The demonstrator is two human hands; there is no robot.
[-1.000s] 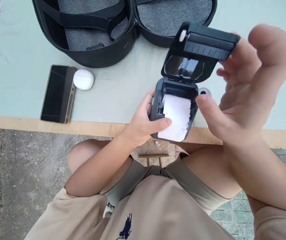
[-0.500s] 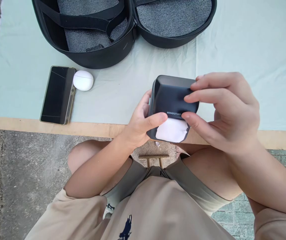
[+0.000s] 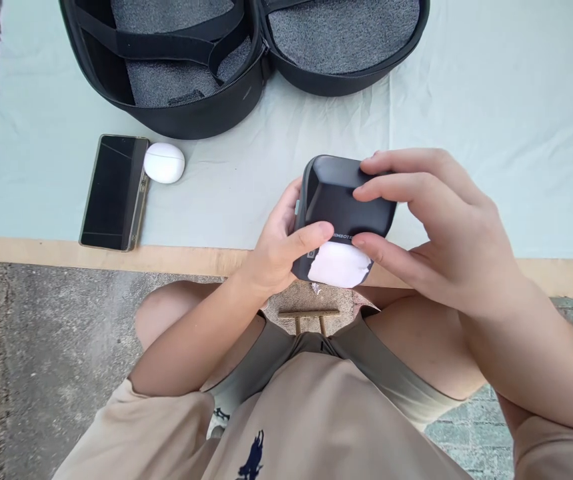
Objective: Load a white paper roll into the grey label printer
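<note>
far left: phone [image 3: 113,193], dark screen up, lying on the table cloth [image 3: 226,207]. just right of it, small rounded white case [image 3: 165,163], closed, looks to be up against the phone's edge. behind those, big black case [image 3: 206,121], unzipped and spread open, grey foam and a strap inside.

middle: my left hand [image 3: 279,253] is grasping the black device [image 3: 302,267] by its left side, thumb over the front, the other fingers mostly hidden behind. device sits above the table's wooden edge [image 3: 191,259], just in front of my lap; can't tell if it touches the table. its glossy lid [image 3: 339,210] is folded down over the body, lettering along the near edge partly covered by my thumbs. white paper [image 3: 339,265] shows below that edge, ragged on the right.

right: my right hand [image 3: 446,227] is on the lid, two fingertips on top, thumb by its near edge, fingers curved. pinching or only touching, can't tell.

step in hand, my read: working the lid against the body. latched or not, can't tell. next move probably calls for left grip kept firm, right fingers light and even on the lid, thumbs and paper clear of the seam.
</note>
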